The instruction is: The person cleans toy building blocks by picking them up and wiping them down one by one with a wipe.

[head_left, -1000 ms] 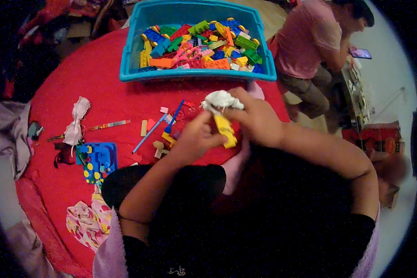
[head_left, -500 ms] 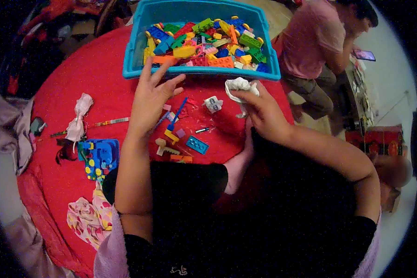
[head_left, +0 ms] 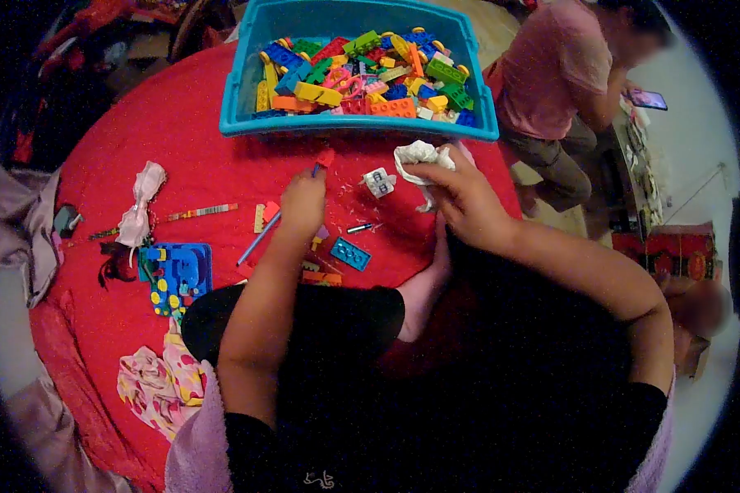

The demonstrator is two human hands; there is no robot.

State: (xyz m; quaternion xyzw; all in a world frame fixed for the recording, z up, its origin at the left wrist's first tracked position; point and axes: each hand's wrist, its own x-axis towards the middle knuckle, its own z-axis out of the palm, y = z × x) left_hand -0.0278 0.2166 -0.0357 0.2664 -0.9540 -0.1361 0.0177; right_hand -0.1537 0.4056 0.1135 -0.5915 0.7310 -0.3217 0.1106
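Note:
My right hand (head_left: 469, 197) is closed on a crumpled white cloth (head_left: 422, 156), just below the teal bin (head_left: 358, 126) of coloured blocks. Over the small pieces on the red cloth (head_left: 181, 156), my left hand (head_left: 304, 201) has its fingers together around a blue stick with a red end (head_left: 325, 158). Between the hands sits a white block (head_left: 378, 182) with dark markings. Below it lie a small dark tube (head_left: 359, 228) and a teal brick (head_left: 349, 254). A long blue stick (head_left: 259, 238) lies partly behind my left wrist. A yellow piece (head_left: 318, 94) rests on the blocks inside the bin.
A pink bow (head_left: 142, 204), a blue toy (head_left: 177, 275) with yellow parts and a patterned cloth (head_left: 160, 386) lie at the left. A person in a pink shirt (head_left: 551, 70) sits at the upper right, holding a phone (head_left: 648, 99).
The yellow piece went from my hands into the bin. My left hand opened over the bin's edge, then came back and closed on the blue stick. My right hand still holds the white cloth.

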